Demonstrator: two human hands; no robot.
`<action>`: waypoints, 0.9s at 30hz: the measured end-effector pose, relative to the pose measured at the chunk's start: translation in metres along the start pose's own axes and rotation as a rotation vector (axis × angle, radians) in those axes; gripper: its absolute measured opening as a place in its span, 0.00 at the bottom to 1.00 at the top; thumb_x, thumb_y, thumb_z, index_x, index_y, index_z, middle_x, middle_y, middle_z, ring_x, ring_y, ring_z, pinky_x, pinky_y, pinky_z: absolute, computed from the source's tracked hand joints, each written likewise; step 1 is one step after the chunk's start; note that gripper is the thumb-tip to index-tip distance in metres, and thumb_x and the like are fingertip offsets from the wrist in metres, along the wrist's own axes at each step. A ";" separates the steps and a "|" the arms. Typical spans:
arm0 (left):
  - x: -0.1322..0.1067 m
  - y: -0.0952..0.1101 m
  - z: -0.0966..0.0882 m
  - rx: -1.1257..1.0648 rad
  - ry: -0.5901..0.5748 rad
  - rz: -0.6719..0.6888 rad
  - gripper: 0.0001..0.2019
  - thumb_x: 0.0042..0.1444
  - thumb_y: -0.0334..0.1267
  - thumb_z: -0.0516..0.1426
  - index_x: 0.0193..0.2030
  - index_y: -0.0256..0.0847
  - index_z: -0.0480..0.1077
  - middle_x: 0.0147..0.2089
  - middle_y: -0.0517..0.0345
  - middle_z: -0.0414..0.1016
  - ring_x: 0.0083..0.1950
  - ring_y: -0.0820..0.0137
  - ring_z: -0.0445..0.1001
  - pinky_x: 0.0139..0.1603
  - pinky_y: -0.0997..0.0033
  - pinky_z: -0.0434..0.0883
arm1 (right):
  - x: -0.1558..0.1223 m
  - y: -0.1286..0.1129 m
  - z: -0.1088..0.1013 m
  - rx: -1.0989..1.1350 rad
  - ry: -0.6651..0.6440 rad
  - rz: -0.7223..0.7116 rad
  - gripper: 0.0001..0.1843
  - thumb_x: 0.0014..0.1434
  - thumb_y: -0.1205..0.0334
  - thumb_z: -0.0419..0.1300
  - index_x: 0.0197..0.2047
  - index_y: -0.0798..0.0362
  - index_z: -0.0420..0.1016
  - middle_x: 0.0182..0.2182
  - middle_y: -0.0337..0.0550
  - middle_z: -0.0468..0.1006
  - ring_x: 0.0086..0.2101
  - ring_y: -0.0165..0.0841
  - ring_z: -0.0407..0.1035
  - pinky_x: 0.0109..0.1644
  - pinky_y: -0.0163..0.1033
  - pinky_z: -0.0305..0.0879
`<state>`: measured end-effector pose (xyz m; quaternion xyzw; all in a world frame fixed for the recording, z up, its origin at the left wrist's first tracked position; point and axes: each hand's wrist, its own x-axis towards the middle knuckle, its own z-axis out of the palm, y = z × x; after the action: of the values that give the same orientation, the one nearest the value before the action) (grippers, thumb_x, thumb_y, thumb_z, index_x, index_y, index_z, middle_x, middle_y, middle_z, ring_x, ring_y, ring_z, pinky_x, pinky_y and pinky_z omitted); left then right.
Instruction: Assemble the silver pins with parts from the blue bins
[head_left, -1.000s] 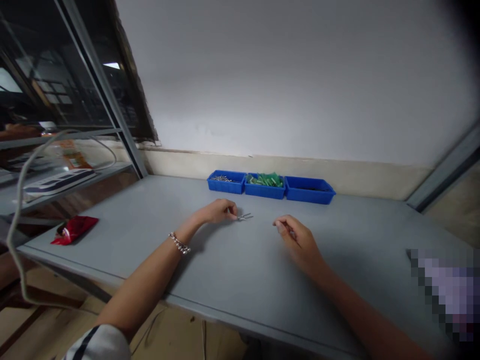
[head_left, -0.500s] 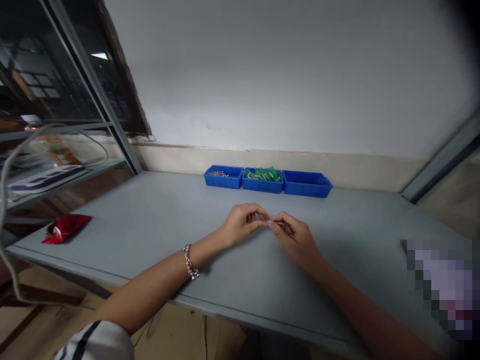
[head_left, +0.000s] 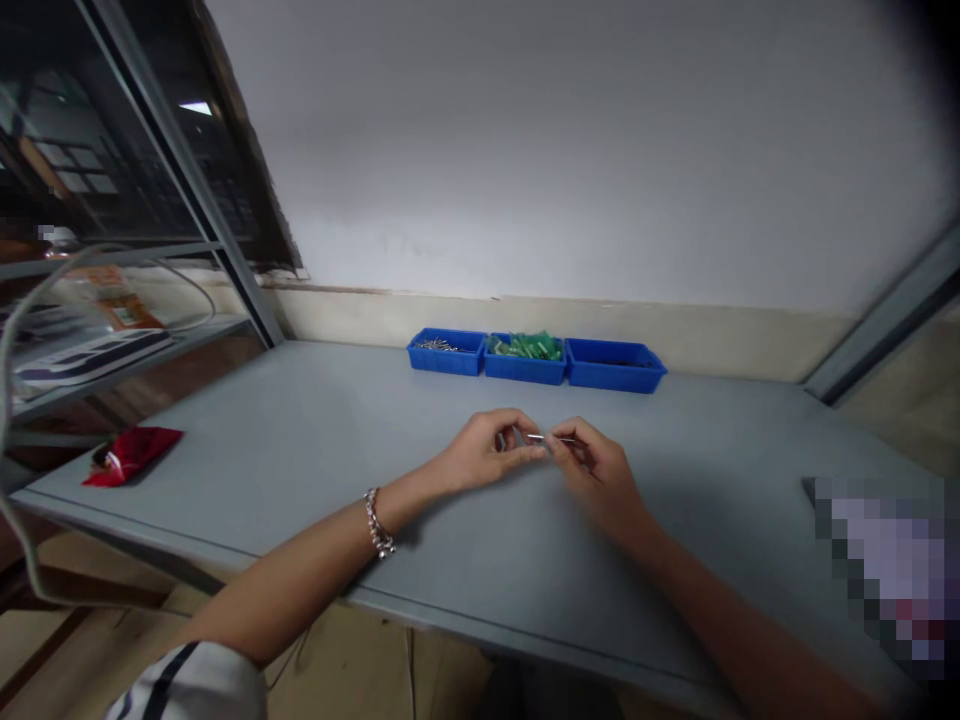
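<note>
Over the middle of the table, a thin, shiny metal rod [head_left: 537, 437] is pinched between the thumb and fingers of my right hand [head_left: 596, 465]. It lies nearly level, with its bright left end sticking out; its exact kind is too small to make out. At that end is my left hand [head_left: 484, 450], thumb and forefinger parted around the rod's tip. Whether the forefinger touches the tip, I cannot tell. A beaded bracelet circles my left wrist.
Against the wall stand three blue bins: the left bin [head_left: 445, 364] with thin metal pieces, the middle bin [head_left: 523, 372] with green pieces, the right bin [head_left: 615, 378] with something dark. A red packet [head_left: 139, 455] lies at left; a pixelated object [head_left: 885, 560] at right.
My left thumb and forefinger have come apart from their pinch at the rod. My right hand has shifted slightly right, and more of the rod's left end shows.
</note>
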<state>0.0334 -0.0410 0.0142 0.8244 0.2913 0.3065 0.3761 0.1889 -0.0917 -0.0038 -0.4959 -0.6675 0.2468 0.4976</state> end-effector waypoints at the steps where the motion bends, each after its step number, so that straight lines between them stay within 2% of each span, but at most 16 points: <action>1: 0.000 0.001 0.000 -0.007 -0.005 -0.001 0.13 0.50 0.45 0.54 0.34 0.36 0.66 0.24 0.62 0.61 0.24 0.78 0.55 0.25 0.77 0.56 | 0.000 0.000 0.000 0.004 0.000 0.000 0.08 0.55 0.59 0.51 0.27 0.53 0.63 0.18 0.33 0.60 0.19 0.24 0.53 0.21 0.31 0.49; 7: -0.001 0.001 0.000 -0.033 -0.014 -0.013 0.13 0.53 0.45 0.50 0.33 0.36 0.67 0.25 0.61 0.61 0.26 0.77 0.56 0.26 0.76 0.56 | 0.000 0.002 0.000 0.022 0.004 -0.012 0.08 0.54 0.58 0.51 0.28 0.53 0.63 0.18 0.33 0.60 0.19 0.25 0.54 0.22 0.31 0.50; 15: -0.002 0.001 0.000 -0.097 -0.029 -0.042 0.13 0.51 0.46 0.52 0.34 0.36 0.66 0.22 0.63 0.58 0.24 0.78 0.55 0.24 0.77 0.55 | 0.000 -0.001 0.000 0.022 -0.007 -0.002 0.07 0.55 0.59 0.50 0.29 0.52 0.62 0.20 0.35 0.62 0.20 0.25 0.55 0.23 0.31 0.52; 20: -0.003 0.002 0.005 -0.065 0.022 -0.020 0.15 0.56 0.45 0.47 0.31 0.35 0.66 0.25 0.59 0.64 0.25 0.78 0.59 0.25 0.76 0.58 | 0.000 0.002 0.001 0.021 -0.008 -0.004 0.06 0.55 0.59 0.50 0.30 0.53 0.63 0.21 0.35 0.63 0.20 0.25 0.55 0.22 0.31 0.51; 22: 0.000 0.002 0.003 0.044 0.082 -0.006 0.14 0.57 0.43 0.46 0.31 0.35 0.66 0.26 0.58 0.66 0.26 0.77 0.60 0.27 0.76 0.60 | 0.001 0.003 0.002 0.024 0.010 0.005 0.06 0.55 0.59 0.50 0.32 0.53 0.63 0.21 0.36 0.63 0.20 0.25 0.55 0.22 0.31 0.52; 24: 0.008 0.000 -0.008 0.253 0.172 0.017 0.13 0.57 0.42 0.46 0.32 0.36 0.66 0.28 0.57 0.67 0.27 0.75 0.62 0.29 0.75 0.61 | 0.003 0.005 0.002 0.029 0.046 0.011 0.08 0.54 0.59 0.51 0.36 0.53 0.62 0.22 0.35 0.63 0.21 0.25 0.56 0.23 0.31 0.54; 27: 0.031 -0.006 -0.044 0.737 0.323 0.046 0.12 0.58 0.39 0.45 0.38 0.38 0.67 0.39 0.51 0.68 0.37 0.69 0.65 0.35 0.71 0.61 | 0.006 0.007 0.001 0.016 0.084 0.005 0.10 0.54 0.58 0.50 0.40 0.53 0.60 0.23 0.35 0.62 0.22 0.25 0.57 0.24 0.31 0.55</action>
<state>0.0200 0.0036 0.0420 0.8518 0.4183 0.3155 -0.0022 0.1906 -0.0835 -0.0076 -0.5033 -0.6430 0.2324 0.5285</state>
